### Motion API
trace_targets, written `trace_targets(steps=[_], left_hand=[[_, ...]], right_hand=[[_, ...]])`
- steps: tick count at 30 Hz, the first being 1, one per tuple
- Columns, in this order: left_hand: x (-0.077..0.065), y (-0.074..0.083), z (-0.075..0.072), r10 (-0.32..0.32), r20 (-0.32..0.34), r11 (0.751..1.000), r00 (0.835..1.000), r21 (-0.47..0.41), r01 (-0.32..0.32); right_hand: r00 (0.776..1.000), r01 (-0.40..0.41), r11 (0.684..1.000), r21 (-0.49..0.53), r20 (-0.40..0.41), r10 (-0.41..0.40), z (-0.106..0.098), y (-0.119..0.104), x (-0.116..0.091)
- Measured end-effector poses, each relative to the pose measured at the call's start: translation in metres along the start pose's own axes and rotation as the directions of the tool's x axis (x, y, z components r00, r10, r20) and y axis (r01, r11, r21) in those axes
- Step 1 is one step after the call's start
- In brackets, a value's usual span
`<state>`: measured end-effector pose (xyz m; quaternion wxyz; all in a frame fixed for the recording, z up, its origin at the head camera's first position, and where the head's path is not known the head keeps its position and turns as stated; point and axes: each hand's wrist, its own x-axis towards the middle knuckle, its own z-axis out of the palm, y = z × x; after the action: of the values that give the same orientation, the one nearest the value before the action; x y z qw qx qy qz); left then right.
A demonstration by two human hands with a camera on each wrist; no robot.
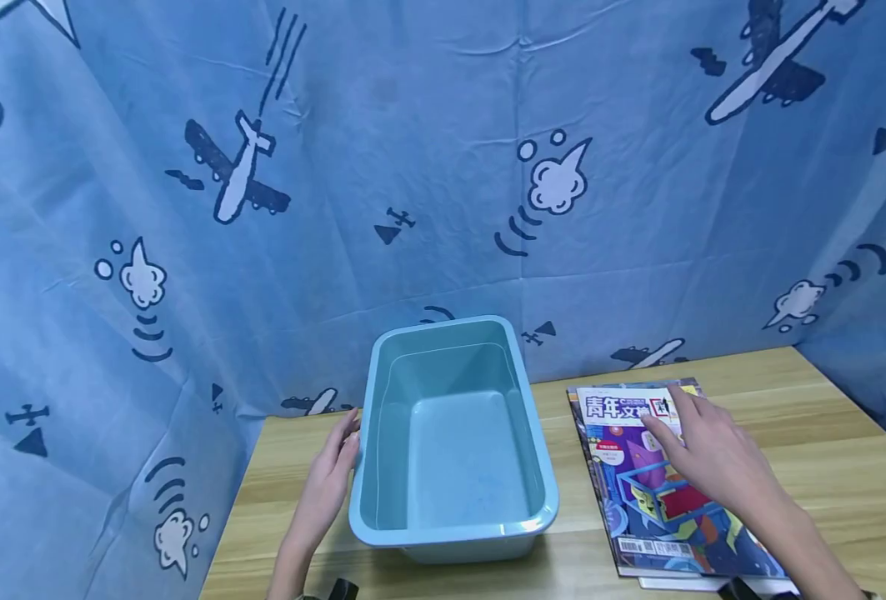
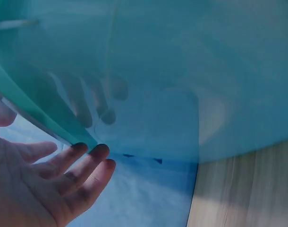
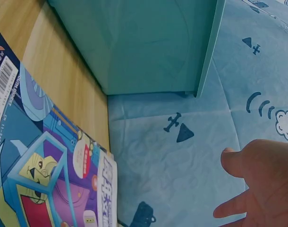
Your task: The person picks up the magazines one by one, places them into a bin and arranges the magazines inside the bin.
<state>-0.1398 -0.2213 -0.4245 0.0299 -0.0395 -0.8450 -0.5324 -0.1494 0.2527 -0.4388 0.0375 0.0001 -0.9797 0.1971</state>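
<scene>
A teal plastic bin stands upright on the wooden table, its inside bare. My left hand is at the bin's left side, with fingertips right at the outer wall; in the left wrist view the fingers are extended beside the teal side. To the right lies a small stack of magazines, the top one with a colourful cover and a white title band. Over its upper right part my right hand reaches, fingers extended. The right wrist view shows that hand with fingers apart, holding nothing.
The light wooden table ends at the back against a blue curtain printed with aeroplanes and clouds. A strip of tabletop separates the bin from the magazines. More curtain hangs at the left and right sides.
</scene>
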Motion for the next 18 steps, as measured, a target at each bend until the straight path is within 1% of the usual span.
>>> trace_targets(steps=[3,6,9,12,15,18], left_hand=[[0.000,0.003,0.001,-0.064,0.002,0.997,0.998,-0.051,0.064],[-0.002,0.007,0.001,-0.127,-0.004,0.987,0.992,-0.095,0.126],[-0.004,0.012,-0.002,-0.196,-0.010,0.971,0.980,-0.143,0.193],[-0.005,0.015,-0.004,-0.255,-0.009,0.947,0.967,-0.204,0.248],[-0.008,0.016,-0.005,-0.277,0.003,0.932,0.961,-0.242,0.269],[-0.011,0.016,-0.005,-0.281,0.010,0.925,0.960,-0.265,0.273]], right_hand=[[1.000,-0.016,1.000,-0.007,0.019,0.017,-0.001,0.001,0.000],[0.999,-0.025,1.000,-0.013,0.032,0.026,-0.001,0.002,-0.001],[0.999,-0.029,0.999,-0.014,0.040,0.029,-0.001,0.005,-0.002],[0.998,-0.036,0.999,-0.008,0.044,0.037,-0.002,0.007,-0.004],[0.998,-0.041,0.999,-0.005,0.048,0.041,-0.002,0.008,-0.003],[0.997,-0.048,0.999,-0.002,0.061,0.048,-0.002,0.009,-0.003]])
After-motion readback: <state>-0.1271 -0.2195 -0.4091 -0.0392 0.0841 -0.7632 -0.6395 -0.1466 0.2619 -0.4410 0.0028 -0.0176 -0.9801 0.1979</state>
